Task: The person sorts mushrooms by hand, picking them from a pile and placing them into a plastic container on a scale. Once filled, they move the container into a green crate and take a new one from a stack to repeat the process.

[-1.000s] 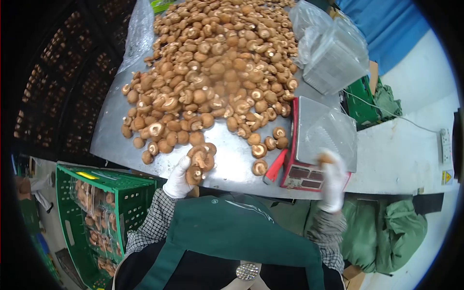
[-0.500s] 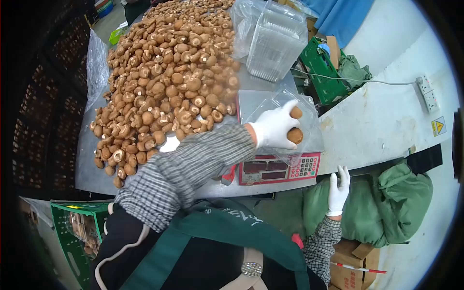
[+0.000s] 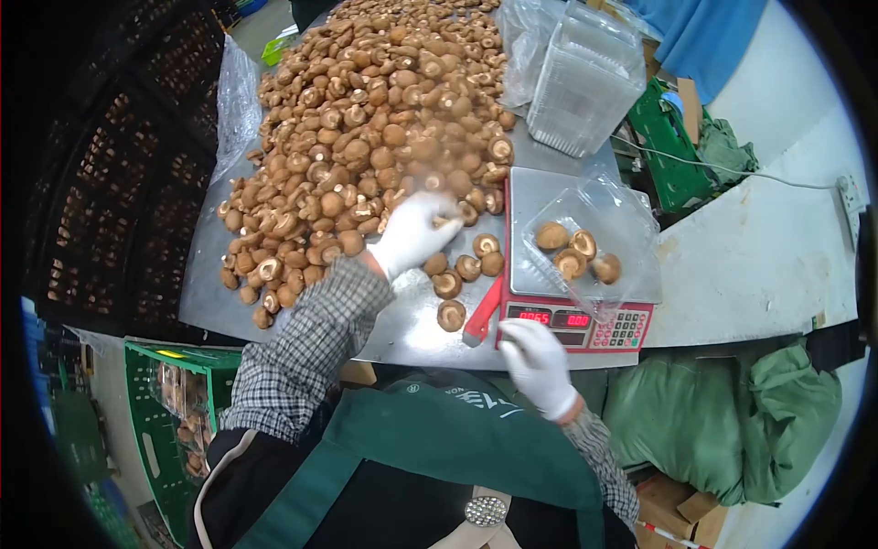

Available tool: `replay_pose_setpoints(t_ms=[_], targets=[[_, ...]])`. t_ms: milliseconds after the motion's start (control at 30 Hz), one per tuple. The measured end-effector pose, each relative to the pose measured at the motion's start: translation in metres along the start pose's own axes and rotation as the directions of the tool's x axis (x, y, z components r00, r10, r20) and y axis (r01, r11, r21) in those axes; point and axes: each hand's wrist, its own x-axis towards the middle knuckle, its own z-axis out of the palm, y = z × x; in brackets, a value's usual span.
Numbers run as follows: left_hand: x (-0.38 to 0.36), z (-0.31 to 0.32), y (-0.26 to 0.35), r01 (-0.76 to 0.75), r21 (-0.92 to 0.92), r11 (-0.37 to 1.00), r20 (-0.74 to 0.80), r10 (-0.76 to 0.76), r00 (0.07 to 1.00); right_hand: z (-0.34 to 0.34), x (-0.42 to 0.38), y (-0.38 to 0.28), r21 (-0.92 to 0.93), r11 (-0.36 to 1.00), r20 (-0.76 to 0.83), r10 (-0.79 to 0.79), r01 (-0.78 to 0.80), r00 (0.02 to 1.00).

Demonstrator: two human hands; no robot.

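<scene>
The left hand (image 3: 416,236), in a white, close-fitting glove, has its fingers bent onto a mushroom at the near right edge of the heap (image 3: 366,137); whether it is gripped cannot be told. The right hand (image 3: 538,368), gloved alike, is loosely open, holding nothing, at the front of the scale (image 3: 578,333). Between them lie a red-handled tool (image 3: 483,314) and a few loose mushrooms (image 3: 448,284) with round brown caps and pale stems, on the shiny metal table (image 3: 402,334). The scale has a red frame, a smooth metal plate, glowing red digits, the right-hand readout seeming to show 0.00, and a keypad (image 3: 622,329) of small, mostly pale keys. On its plate, a thin clear plastic tray (image 3: 633,229) holds four mushrooms, some gills-up. Behind it stand ribbed, transparent nested containers (image 3: 585,91), beside crinkled plastic film (image 3: 526,50). The green apron (image 3: 457,439) bears an ® mark and white lettering, folded and only partly legible.
</scene>
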Motion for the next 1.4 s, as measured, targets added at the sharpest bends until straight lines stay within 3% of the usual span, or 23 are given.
replay_pose_setpoints(t_ms=[67,100,133,233,267,333,367,433,500,533,567,600,633,667,700,800,833,933,1033,1100,1167,1300,1400], targets=[[-0.032,0.001,-0.005,-0.078,0.139,0.987,0.3,0.033,0.953,0.04,0.008,0.009,-0.131,0.991,0.189,0.008,0.017,0.982],[-0.044,-0.004,0.02,-0.146,0.296,0.944,0.369,0.028,0.929,0.055,0.011,0.012,-0.235,0.969,0.228,-0.023,0.078,0.973],[-0.054,0.015,0.006,-0.358,0.44,0.824,0.442,0.148,0.885,0.069,0.017,0.015,-0.335,0.931,0.268,-0.054,0.145,0.962],[-0.07,0.039,-0.013,-0.431,0.498,0.753,0.467,0.186,0.865,0.106,0.023,0.039,-0.558,0.8,0.327,-0.031,0.219,0.944],[-0.071,0.04,-0.016,-0.413,0.498,0.762,0.472,0.161,0.867,0.113,0.022,0.046,-0.619,0.753,0.335,-0.005,0.224,0.942],[-0.07,0.036,-0.013,-0.376,0.502,0.779,0.48,0.111,0.87,0.11,0.025,0.044,-0.542,0.816,0.326,-0.015,0.2,0.945],[-0.075,0.038,-0.024,-0.367,0.484,0.795,0.418,0.158,0.894,0.109,0.022,0.045,-0.519,0.83,0.321,-0.031,0.203,0.947],[-0.082,0.015,-0.016,-0.192,0.369,0.909,0.27,0.093,0.958,0.099,0.025,0.034,-0.435,0.873,0.264,-0.11,0.22,0.958],[-0.093,-0.015,-0.003,0.043,0.154,0.987,0.177,-0.07,0.982,0.09,0.023,0.021,-0.215,0.973,0.11,-0.061,0.083,0.992],[-0.1,-0.028,0.003,0.281,-0.216,0.935,0.243,-0.227,0.943,0.09,0.023,0.018,-0.087,0.996,0.042,-0.019,0.022,0.999],[-0.108,-0.036,0.009,0.371,-0.444,0.816,0.266,-0.275,0.924,0.089,0.022,0.019,0.154,0.982,0.038,0.108,-0.113,0.993],[-0.114,-0.041,0.012,0.428,-0.64,0.638,0.294,-0.311,0.904,0.088,0.021,0.015,0.435,0.806,0.17,0.365,-0.402,0.915],[-0.119,-0.044,0.012,0.468,-0.706,0.532,0.331,-0.336,0.882,0.082,0.028,0.006,0.539,0.692,0.222,0.433,-0.48,0.874],[-0.124,-0.045,0.012,0.5,-0.76,0.416,0.37,-0.355,0.858,0.076,0.034,-0.001,0.623,0.558,0.284,0.491,-0.548,0.824],[-0.129,-0.047,0.012,0.524,-0.801,0.29,0.412,-0.368,0.833,0.078,0.036,0.002,0.737,0.437,0.319,0.447,-0.515,0.836],[-0.137,-0.052,0.015,0.486,-0.845,0.224,0.396,-0.349,0.849,0.073,0.042,-0.001,0.884,0.033,0.436,0.303,-0.467,0.847],[-0.143,-0.051,0.012,0.46,-0.866,0.196,0.374,-0.356,0.856,0.072,0.043,0.0,0.88,-0.022,0.463,0.27,-0.475,0.844],[-0.142,-0.037,0.017,0.164,-0.975,-0.152,0.201,-0.277,0.94,0.073,0.044,0.0,0.86,-0.15,0.511,0.215,-0.489,0.833],[-0.147,-0.029,0.0,0.225,-0.921,-0.317,0.289,-0.171,0.942,0.073,0.044,-0.005,0.855,-0.201,0.515,0.218,-0.478,0.829],[-0.151,-0.025,-0.002,0.222,-0.864,-0.451,0.332,-0.181,0.926,0.074,0.044,-0.007,0.846,-0.249,0.518,0.171,-0.471,0.838],[-0.153,-0.026,-0.001,0.217,-0.818,-0.532,0.359,-0.179,0.916,0.072,0.046,-0.013,0.858,-0.201,0.504,0.166,-0.472,0.847],[-0.152,-0.032,0.007,0.216,-0.799,-0.561,0.387,-0.205,0.899,0.071,0.047,-0.02,0.867,-0.07,0.498,0.188,-0.494,0.847],[-0.147,-0.035,0.016,0.188,-0.794,-0.578,0.388,-0.244,0.889,0.07,0.044,-0.026,0.856,0.28,0.385,0.218,-0.435,0.897]])
